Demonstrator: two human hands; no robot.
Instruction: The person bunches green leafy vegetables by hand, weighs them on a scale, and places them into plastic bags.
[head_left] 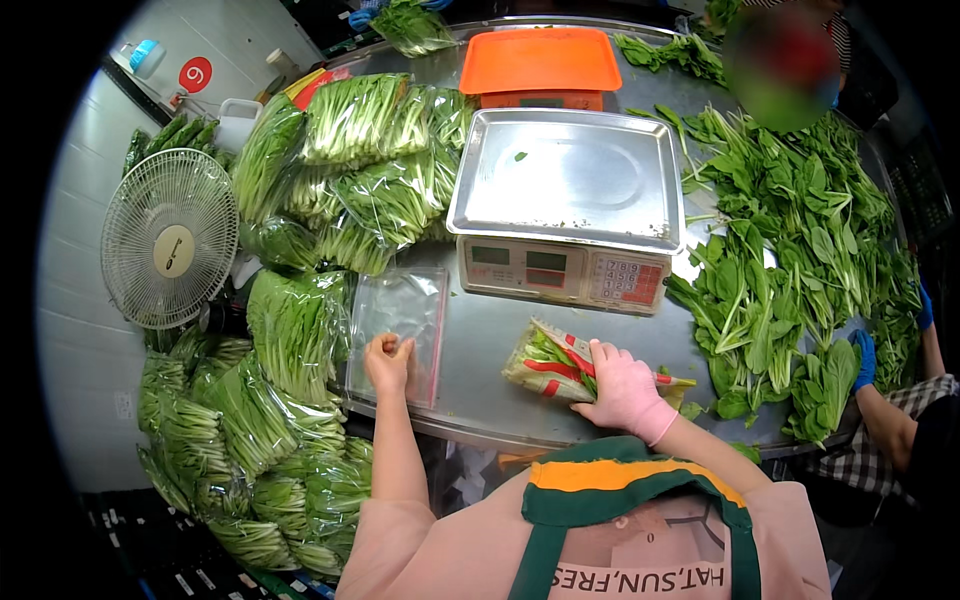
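now left hand [388,361] on clear bag [398,330], gloved right hand [625,388] on bundled greens [550,362]

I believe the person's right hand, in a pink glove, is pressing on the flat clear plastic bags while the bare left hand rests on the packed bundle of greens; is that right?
Not quite: the hands are swapped. In the head view, the pink-gloved right hand presses the packed bundle of greens in its red-striped bag, while the bare left hand rests on the flat clear plastic bags.

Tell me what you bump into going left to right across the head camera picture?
Fan → bagged greens → empty clear bag under the left hand → scale → right hand → loose greens pile → a co-worker's blue glove.
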